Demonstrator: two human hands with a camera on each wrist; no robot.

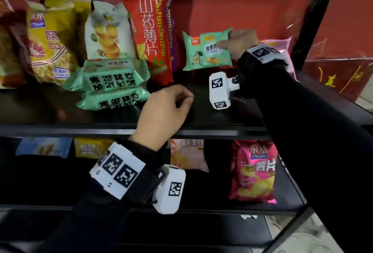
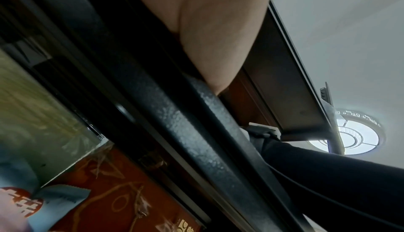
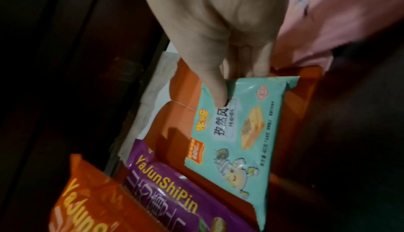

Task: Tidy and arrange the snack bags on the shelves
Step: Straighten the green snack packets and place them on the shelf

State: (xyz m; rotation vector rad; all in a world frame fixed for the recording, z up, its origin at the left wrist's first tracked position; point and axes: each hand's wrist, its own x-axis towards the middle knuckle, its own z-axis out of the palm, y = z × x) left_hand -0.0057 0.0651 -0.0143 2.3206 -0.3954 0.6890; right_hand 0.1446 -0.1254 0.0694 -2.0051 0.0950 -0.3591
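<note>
My right hand [image 1: 232,45] pinches the right edge of a small mint-green snack bag [image 1: 203,54], thumb on its front, holding it upright at the back of the upper shelf [image 1: 121,117]. The right wrist view shows the same green bag [image 3: 242,132] under my thumb [image 3: 216,90]. My left hand [image 1: 181,99] hovers over the shelf's front part, fingers curled, holding nothing. Two more mint-green bags [image 1: 109,80] lie stacked flat to its left. A tall red bag [image 1: 149,30] and a purple bag [image 1: 171,22] stand between them and the held bag.
A yellow chips bag [image 1: 50,40] and a pale bag [image 1: 109,30] stand at the left. A pink bag [image 1: 282,50] lies behind my right wrist. The lower shelf holds a magenta chips bag [image 1: 254,172], a pale pink bag [image 1: 187,155], a yellow bag [image 1: 90,147] and a blue bag [image 1: 44,146].
</note>
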